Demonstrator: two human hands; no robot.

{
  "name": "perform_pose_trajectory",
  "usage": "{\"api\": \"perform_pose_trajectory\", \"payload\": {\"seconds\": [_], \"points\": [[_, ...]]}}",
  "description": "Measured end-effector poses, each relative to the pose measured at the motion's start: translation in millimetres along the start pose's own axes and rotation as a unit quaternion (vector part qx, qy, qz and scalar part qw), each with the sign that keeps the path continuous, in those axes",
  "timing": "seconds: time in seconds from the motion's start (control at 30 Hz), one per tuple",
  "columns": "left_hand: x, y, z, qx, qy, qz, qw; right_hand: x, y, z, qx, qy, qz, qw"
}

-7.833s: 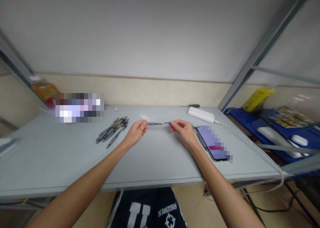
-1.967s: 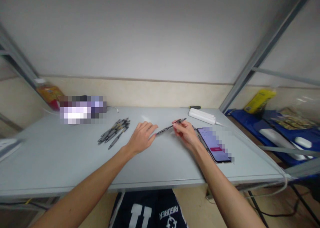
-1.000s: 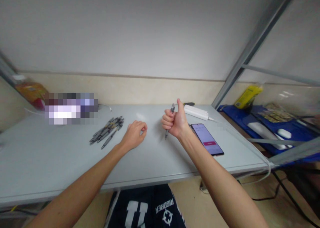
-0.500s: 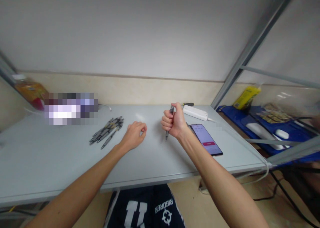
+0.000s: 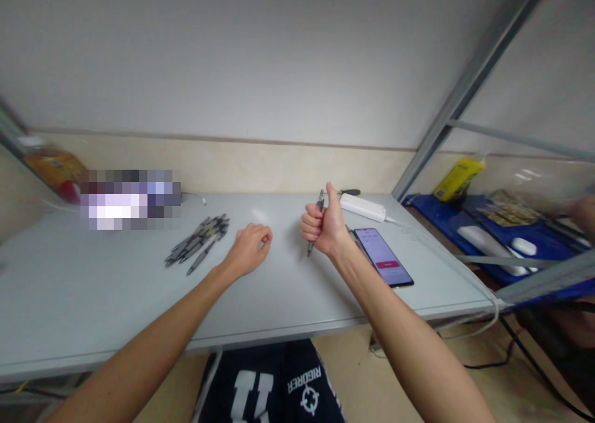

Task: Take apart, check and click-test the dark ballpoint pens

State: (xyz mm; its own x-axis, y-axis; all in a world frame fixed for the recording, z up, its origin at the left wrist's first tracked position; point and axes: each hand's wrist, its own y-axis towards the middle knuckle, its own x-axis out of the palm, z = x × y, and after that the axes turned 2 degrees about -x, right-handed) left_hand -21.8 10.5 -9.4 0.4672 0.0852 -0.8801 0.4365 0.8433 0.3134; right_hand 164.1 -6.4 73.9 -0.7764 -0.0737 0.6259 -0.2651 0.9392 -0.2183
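My right hand [image 5: 324,226] is a fist wrapped round a grey pen [image 5: 310,247] held upright, tip down just above the table, thumb raised beside the pen's top end. My left hand [image 5: 250,252] rests on the grey table [image 5: 93,287] a little to the left, fingers curled loosely with nothing visible in them. A pile of several grey pens [image 5: 198,246] lies further left of my left hand.
A phone [image 5: 383,264] with a lit screen lies right of my right hand. Behind it are a white power strip [image 5: 363,207] and a screwdriver [image 5: 348,192]. A metal frame post [image 5: 446,119] rises at the table's right; a blue surface with clutter [image 5: 493,237] lies beyond.
My right hand took the pen from both hands, turned it upright in a fist, pressed the thumb down on its top, and now the thumb is lifted again. My left hand curled and rests.
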Motion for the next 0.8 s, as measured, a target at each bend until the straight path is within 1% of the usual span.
{"api": "perform_pose_trajectory", "payload": {"seconds": [0.13,0.33,0.47,0.6,0.67,0.73,0.77,0.8], "points": [[0.1,0,-1,0.001,-0.002,0.0,1.0,-1,1,1,0.0,-0.008,0.012,1.0],[3.1,1,-5,0.01,0.003,0.002,1.0,-1,1,2,0.002,-0.004,0.013,1.0],[2.7,0,-4,0.008,0.005,0.001,1.0,-4,1,3,-0.015,-0.004,0.026,1.0],[2.2,0,-3,0.005,0.006,-0.005,1.0,-9,2,3,-0.002,-0.009,-0.009,1.0],[2.5,0,-3,0.003,0.008,-0.007,1.0,-12,4,6,0.008,-0.026,-0.012,1.0],[2.7,0,-3,0.001,0.013,-0.006,1.0,-16,6,11,-0.002,-0.083,0.025,0.996],[2.7,0,-3,0.001,0.017,-0.003,1.0,-19,7,15,-0.02,-0.135,0.057,0.989],[2.4,-1,-3,0.002,0.023,0.0,1.0,-22,6,18,-0.055,-0.202,0.095,0.973]]}}
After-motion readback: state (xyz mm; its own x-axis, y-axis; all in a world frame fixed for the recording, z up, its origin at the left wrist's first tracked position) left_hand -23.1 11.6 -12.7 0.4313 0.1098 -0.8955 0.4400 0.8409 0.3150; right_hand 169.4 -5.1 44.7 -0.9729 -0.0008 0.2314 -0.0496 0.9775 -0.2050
